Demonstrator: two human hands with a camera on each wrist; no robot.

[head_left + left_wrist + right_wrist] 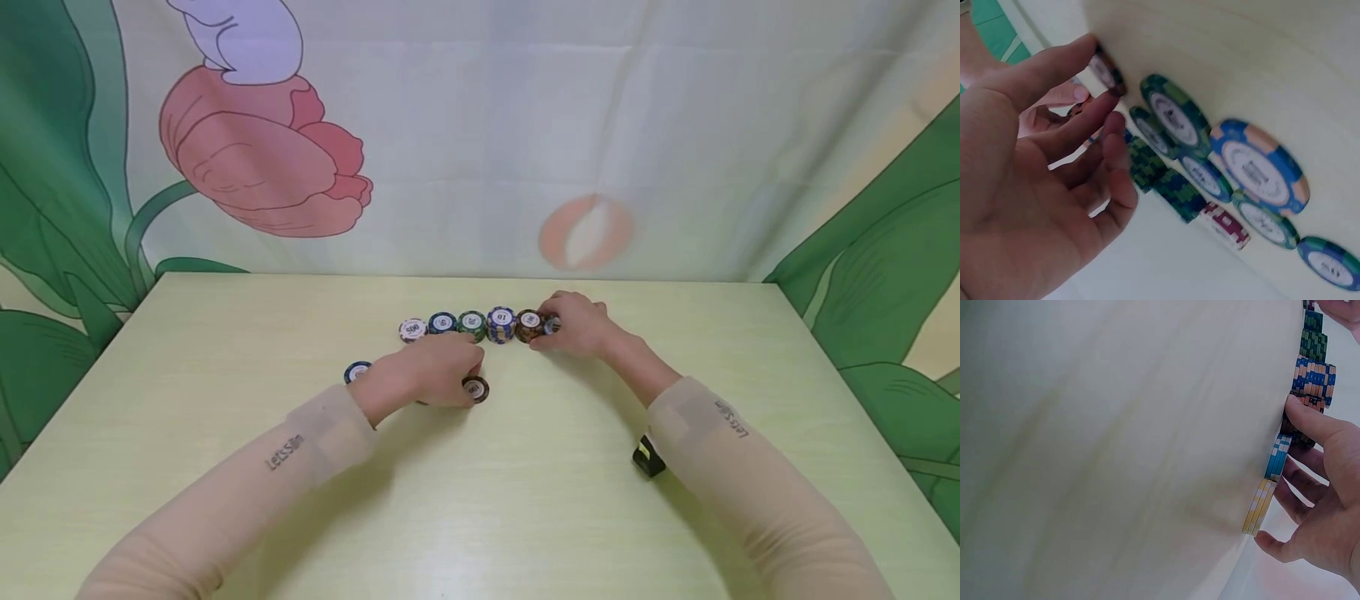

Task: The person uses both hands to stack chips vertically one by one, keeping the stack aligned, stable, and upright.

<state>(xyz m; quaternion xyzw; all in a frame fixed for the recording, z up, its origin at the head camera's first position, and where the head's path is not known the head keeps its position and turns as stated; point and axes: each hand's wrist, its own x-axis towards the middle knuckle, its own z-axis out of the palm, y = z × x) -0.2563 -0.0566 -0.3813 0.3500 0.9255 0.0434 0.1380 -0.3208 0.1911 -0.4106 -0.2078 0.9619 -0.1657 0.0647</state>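
My left hand (442, 367) pinches a dark brown and orange poker chip (476, 389) between thumb and index finger, low at the table's surface. In the left wrist view, green chips (1175, 115) and a blue and peach chip (1257, 165) lie beside that hand. My right hand (581, 323) grips a brown chip stack (529, 325), thumb on its near side and fingers reaching behind. Left of this stack stand a tall blue and orange stack (502, 325) and a green stack (472, 323). The right wrist view has blue and white chips (1278, 457) and yellow chips (1259, 507) under the right fingers.
White chips (413, 330) and a dark blue-green stack (442, 322) end the row on the left. A blue chip (357, 372) shows behind the left wrist. A small black object (648, 457) lies by the right sleeve. A printed curtain (450, 150) hangs behind the table.
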